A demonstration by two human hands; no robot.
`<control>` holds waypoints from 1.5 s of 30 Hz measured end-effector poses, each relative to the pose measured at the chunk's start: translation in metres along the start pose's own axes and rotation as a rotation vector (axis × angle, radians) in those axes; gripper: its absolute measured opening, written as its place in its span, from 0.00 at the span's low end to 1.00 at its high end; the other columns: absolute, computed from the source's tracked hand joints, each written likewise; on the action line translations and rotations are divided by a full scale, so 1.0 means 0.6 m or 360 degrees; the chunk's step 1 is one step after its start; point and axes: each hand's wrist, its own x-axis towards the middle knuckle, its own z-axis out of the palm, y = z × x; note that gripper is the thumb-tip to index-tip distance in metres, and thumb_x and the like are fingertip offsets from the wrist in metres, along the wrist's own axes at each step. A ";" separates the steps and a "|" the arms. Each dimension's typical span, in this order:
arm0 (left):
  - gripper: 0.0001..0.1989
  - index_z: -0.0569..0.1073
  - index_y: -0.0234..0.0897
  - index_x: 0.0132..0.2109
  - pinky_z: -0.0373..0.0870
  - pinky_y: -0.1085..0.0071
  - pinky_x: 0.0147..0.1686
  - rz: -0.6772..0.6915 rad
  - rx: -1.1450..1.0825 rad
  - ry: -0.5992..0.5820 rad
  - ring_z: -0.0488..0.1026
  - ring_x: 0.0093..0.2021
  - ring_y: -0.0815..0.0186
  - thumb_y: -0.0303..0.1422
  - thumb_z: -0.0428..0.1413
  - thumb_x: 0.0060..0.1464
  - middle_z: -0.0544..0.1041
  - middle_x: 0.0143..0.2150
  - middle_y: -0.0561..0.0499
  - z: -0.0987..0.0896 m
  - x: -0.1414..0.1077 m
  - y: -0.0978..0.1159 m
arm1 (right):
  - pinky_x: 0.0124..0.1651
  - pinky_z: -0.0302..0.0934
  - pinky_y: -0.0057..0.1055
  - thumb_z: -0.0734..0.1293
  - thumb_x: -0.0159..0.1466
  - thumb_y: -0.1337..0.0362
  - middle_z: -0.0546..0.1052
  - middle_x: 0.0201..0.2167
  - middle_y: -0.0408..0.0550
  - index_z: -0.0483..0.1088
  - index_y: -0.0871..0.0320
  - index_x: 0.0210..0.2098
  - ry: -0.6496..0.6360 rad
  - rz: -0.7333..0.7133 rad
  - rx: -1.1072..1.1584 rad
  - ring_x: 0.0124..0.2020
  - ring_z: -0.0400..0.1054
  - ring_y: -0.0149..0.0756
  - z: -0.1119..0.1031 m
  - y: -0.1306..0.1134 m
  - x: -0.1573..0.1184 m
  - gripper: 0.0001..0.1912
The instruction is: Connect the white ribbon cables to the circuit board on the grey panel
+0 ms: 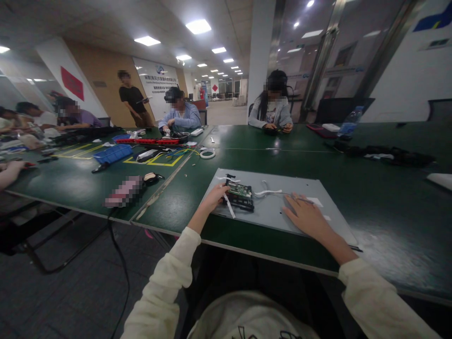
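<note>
And there's the circuit module (pixel 240 189) on the grey panel (pixel 300 184)'s left half, left grip (pixel 213 197) curled against it, pinch unclear, right grip (pixel 306 214) spread, apparently empty, on the right half, where a sideways drag could yank the pale cable (pixel 268 192) midway across.

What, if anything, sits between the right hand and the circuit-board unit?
Pale cables run over the gray panel between the right hand and the circuit-board unit. Nothing else visible there.
</note>
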 end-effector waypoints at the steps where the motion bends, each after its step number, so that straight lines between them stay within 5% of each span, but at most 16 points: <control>1: 0.08 0.71 0.36 0.37 0.58 0.77 0.27 -0.0011 0.0013 0.0018 0.69 0.29 0.69 0.30 0.52 0.47 0.73 0.26 0.54 0.001 -0.003 0.002 | 0.57 0.51 0.50 0.50 0.65 0.51 0.57 0.61 0.55 0.57 0.58 0.60 0.0006 -0.0011 -0.0003 0.61 0.50 0.53 0.001 0.000 0.000 0.30; 14: 0.05 0.69 0.35 0.34 0.58 0.77 0.26 -0.0028 -0.0180 -0.0127 0.67 0.25 0.72 0.28 0.53 0.46 0.70 0.25 0.55 0.091 -0.009 0.021 | 0.58 0.49 0.49 0.50 0.64 0.50 0.56 0.62 0.55 0.59 0.59 0.59 0.0111 -0.0047 -0.0006 0.62 0.49 0.52 0.004 -0.012 -0.006 0.29; 20: 0.06 0.70 0.36 0.35 0.61 0.74 0.28 0.0056 0.0119 -0.0115 0.68 0.27 0.68 0.29 0.51 0.47 0.72 0.25 0.53 0.091 0.003 0.009 | 0.58 0.48 0.49 0.51 0.64 0.51 0.56 0.62 0.55 0.59 0.59 0.59 0.0111 -0.0024 0.0034 0.62 0.47 0.52 0.002 -0.016 -0.007 0.29; 28: 0.04 0.72 0.37 0.26 0.62 0.69 0.41 0.0627 0.0848 0.0169 0.69 0.33 0.62 0.27 0.52 0.45 0.72 0.26 0.50 0.088 0.016 0.002 | 0.58 0.48 0.49 0.50 0.64 0.51 0.58 0.61 0.55 0.60 0.59 0.58 0.0111 0.0004 0.0068 0.61 0.49 0.51 0.001 -0.014 -0.005 0.29; 35: 0.05 0.75 0.38 0.32 0.56 0.66 0.54 0.0744 0.0891 0.0297 0.66 0.47 0.58 0.28 0.54 0.47 0.73 0.35 0.46 0.085 -0.007 0.005 | 0.58 0.50 0.46 0.52 0.64 0.54 0.64 0.57 0.56 0.61 0.63 0.57 0.0196 0.0044 0.0083 0.59 0.53 0.49 0.002 -0.011 -0.007 0.28; 40: 0.12 0.73 0.39 0.45 0.56 0.64 0.55 0.1111 0.1061 -0.0055 0.65 0.51 0.59 0.30 0.52 0.53 0.71 0.47 0.45 0.093 -0.041 0.021 | 0.57 0.52 0.45 0.52 0.64 0.55 0.65 0.56 0.57 0.62 0.64 0.56 0.0235 0.0035 0.0082 0.58 0.56 0.49 0.001 -0.008 -0.007 0.27; 45: 0.16 0.72 0.39 0.47 0.56 0.62 0.55 0.1364 0.1403 -0.0481 0.64 0.53 0.57 0.33 0.57 0.49 0.71 0.50 0.44 0.106 -0.070 0.022 | 0.57 0.53 0.45 0.52 0.64 0.56 0.66 0.55 0.58 0.62 0.66 0.56 0.0204 0.0038 0.0060 0.57 0.57 0.49 0.001 -0.005 -0.005 0.27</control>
